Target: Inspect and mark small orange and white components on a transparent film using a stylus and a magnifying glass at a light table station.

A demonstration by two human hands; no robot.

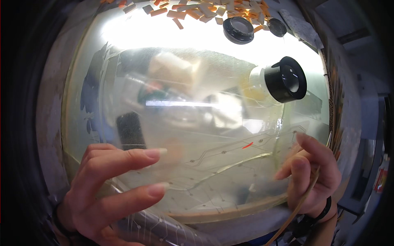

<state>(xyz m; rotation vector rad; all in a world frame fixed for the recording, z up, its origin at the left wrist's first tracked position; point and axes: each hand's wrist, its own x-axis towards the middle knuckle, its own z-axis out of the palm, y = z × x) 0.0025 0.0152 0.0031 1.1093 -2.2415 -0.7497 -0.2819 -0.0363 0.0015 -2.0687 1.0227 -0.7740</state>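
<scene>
A clear film printed with thin dark circuit-like lines (223,152) lies on a glossy glass-like table top, with a short red mark (248,145) on it. My left hand (115,180) is over the film's left part, thumb and index finger spread apart, holding nothing. At the film's right end, my right hand (314,172) has its index fingertip at the printed lines. A thin tan stick (297,211) is tucked in its curled fingers and slants down toward me; the stick's upper tip is hidden. Nearer me, the film curves down over the table's front edge.
A black-rimmed loupe (286,80) stands at the right. Farther back are a black round lens-like piece (239,30), a smaller dark disc (277,27) and a grey cloth (301,28). Several orange and white small blocks (197,11) lie scattered along the far edge. Bright light glares off the surface.
</scene>
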